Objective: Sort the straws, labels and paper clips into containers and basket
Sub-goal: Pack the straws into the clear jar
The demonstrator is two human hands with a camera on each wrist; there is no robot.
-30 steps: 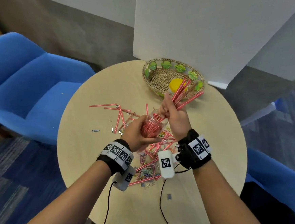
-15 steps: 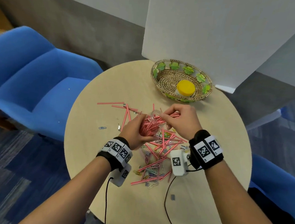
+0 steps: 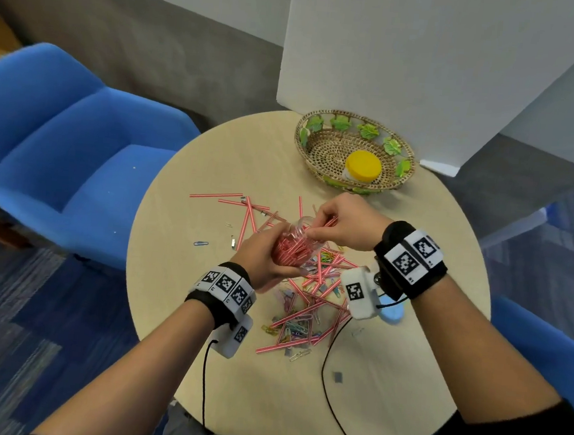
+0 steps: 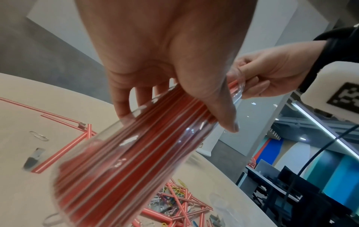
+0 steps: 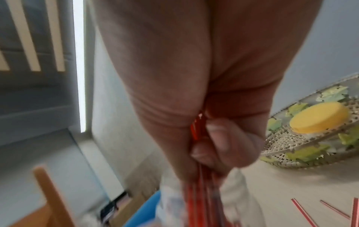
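Note:
My left hand (image 3: 261, 260) grips a clear jar (image 3: 293, 248) packed with red striped straws and holds it tilted above the round table (image 3: 186, 295). At the jar's mouth my right hand (image 3: 340, 221) pinches a bundle of straws (image 5: 196, 130) whose lower part is inside. The left wrist view has the jar (image 4: 126, 161) under my left hand (image 4: 174, 76), with my right hand (image 4: 272, 73) at its rim. Loose straws (image 3: 248, 214), coloured paper clips (image 3: 290, 327) and small grey labels (image 3: 336, 376) lie scattered below.
A woven basket (image 3: 322, 144) with green leaf trim sits at the table's far edge and holds a yellow-lidded jar (image 3: 363, 165). A light blue lid (image 3: 393, 313) lies under my right wrist. Blue armchairs (image 3: 60, 151) stand to the left and right.
The bundle in my right hand pointed up toward the basket; it has since gone down into the jar, and my right hand has come down to the mouth. My left hand keeps its hold.

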